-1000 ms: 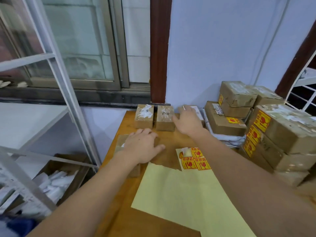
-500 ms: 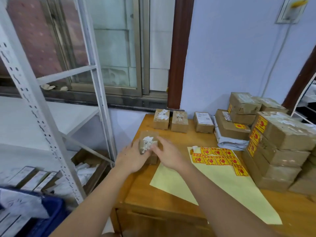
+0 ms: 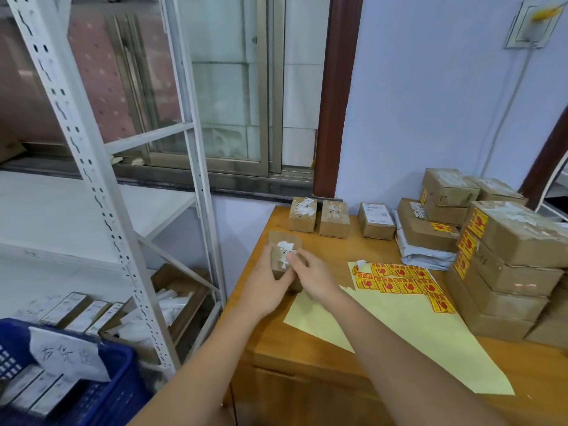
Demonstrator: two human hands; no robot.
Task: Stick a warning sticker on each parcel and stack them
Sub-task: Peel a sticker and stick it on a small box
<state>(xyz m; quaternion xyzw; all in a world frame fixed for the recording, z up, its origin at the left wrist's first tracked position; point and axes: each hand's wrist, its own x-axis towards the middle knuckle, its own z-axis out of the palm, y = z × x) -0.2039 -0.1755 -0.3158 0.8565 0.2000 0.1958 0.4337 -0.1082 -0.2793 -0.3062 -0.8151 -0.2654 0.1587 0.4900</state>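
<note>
Standing at the left is a tall white shelf rack (image 3: 101, 186), beside the wooden surface (image 3: 307, 348). A big stack of brown parcels (image 3: 504, 265) with yellow stickers sits at the right. A pale yellow backing sheet (image 3: 415, 330) lies flat, with red and yellow warning stickers (image 3: 402, 279) on its far end. Three little boxes (image 3: 335, 221) wait by the wall. Both hands, left (image 3: 266, 290) and right (image 3: 313, 279), are close together, gripping one small parcel (image 3: 282, 253) above the surface's left edge.
</note>
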